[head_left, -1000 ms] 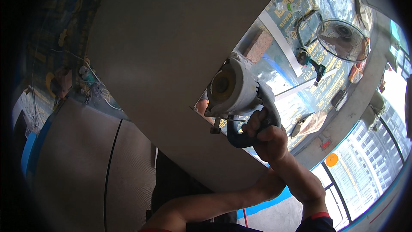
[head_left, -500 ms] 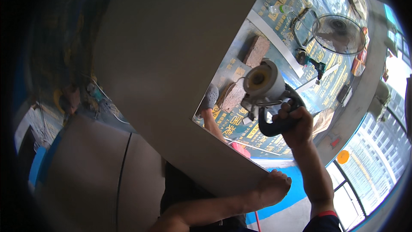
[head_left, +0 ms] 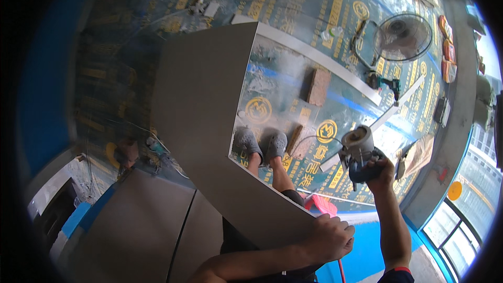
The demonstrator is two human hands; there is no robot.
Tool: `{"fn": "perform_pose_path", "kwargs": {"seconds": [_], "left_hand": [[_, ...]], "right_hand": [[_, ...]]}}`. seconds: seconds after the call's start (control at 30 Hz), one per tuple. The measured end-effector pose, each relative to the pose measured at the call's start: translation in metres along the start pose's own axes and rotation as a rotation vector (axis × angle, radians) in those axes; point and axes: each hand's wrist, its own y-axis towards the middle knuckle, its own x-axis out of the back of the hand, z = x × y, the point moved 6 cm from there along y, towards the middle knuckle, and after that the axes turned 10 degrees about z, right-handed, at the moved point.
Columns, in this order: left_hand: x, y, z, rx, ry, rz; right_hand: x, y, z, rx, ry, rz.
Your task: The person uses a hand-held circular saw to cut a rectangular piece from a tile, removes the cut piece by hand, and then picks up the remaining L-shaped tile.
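Observation:
My left hand [head_left: 332, 237] is closed on the near right end of a large grey L-shaped board [head_left: 196, 89], its fingers wrapped over the edge. To the right, my right hand [head_left: 380, 174] grips the dark looped handle of a corded power tool [head_left: 358, 144]. The tool has a pale, round, drum-like body, and its exact kind does not show. It is held up in the air, apart from the board. Within the board's inner corner, a pair of feet in grey clogs [head_left: 276, 144] stands on the printed floor covering [head_left: 283, 81].
Two bricks [head_left: 318, 88] and long pale strips [head_left: 325, 60] lie on the floor beyond. A cordless drill [head_left: 385, 84] is near a round fan [head_left: 402, 36]. A pink plastic object [head_left: 320, 205] sits below the board's edge. Large panels [head_left: 126, 220] stand at lower left; windows line the right.
The power tool has moved right and down in the picture, farther from the board. The board's far end appears lower and narrower. Both clogs now show; only one did before.

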Motion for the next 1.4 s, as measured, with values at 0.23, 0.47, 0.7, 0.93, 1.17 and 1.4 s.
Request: {"fn": "perform_pose_path", "kwargs": {"seconds": [0.23,0.47,0.7,0.93,1.17,1.4], "left_hand": [[0.075,-0.039,-0.059,-0.038,0.172,-0.064],[0.157,-0.095,-0.121,-0.011,0.301,-0.103],[0.269,-0.194,-0.171,0.132,0.506,-0.170],[0.364,-0.298,-0.239,0.458,0.654,-0.522],[0.388,-0.348,-0.229,1.149,1.076,-1.009],[0.385,-0.352,-0.227,0.965,1.583,-1.443]], "right_hand": [[0.083,-0.023,-0.005,0.053,0.193,-0.023],[0.128,-0.031,-0.008,0.153,0.312,-0.109],[0.111,-0.040,-0.036,0.034,0.434,-0.134],[0.109,-0.042,-0.031,-0.101,0.491,-0.134],[0.079,-0.016,0.046,-0.007,0.171,-0.131],[-0.104,-0.037,0.124,0.107,-0.269,0.222]]}}
